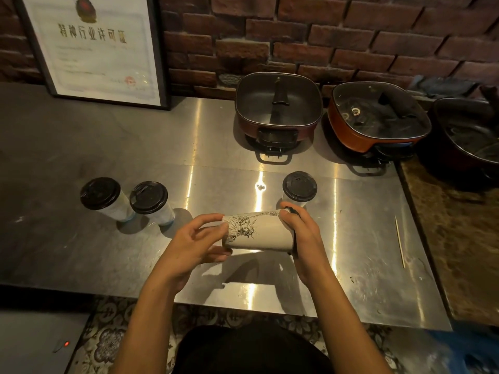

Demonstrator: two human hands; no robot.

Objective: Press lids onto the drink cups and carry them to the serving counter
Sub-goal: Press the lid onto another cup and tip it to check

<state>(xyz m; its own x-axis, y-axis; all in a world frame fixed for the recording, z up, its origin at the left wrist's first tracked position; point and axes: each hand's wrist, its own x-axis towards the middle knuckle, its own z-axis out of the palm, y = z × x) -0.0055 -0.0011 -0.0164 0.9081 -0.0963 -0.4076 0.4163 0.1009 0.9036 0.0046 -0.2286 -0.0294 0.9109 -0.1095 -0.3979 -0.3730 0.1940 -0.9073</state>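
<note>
So from the head cam, you've got a paper cup (260, 231) with a Statue of Liberty drawing held sideways over the steel counter (108, 252), both hands on it. Your left hand (198, 242) is curled around the cup's base end, fingers wrapped loosely with the thumb underneath. Your right hand (298, 233) is clamped over the rim end, palm covering a black lid (294, 211) that just peeks out past your fingers; can't tell if it's fully seated. Just behind your right hand stands a lidded cup (299, 188), upright. Off to the left, two more lidded cups (100, 194) (149, 197) stand side by side, nearly touching. A thin wooden skewer (399, 240) lies on the right. Along the brick wall sit electric hot pots (278, 103) and a framed certificate (94, 47).
</note>
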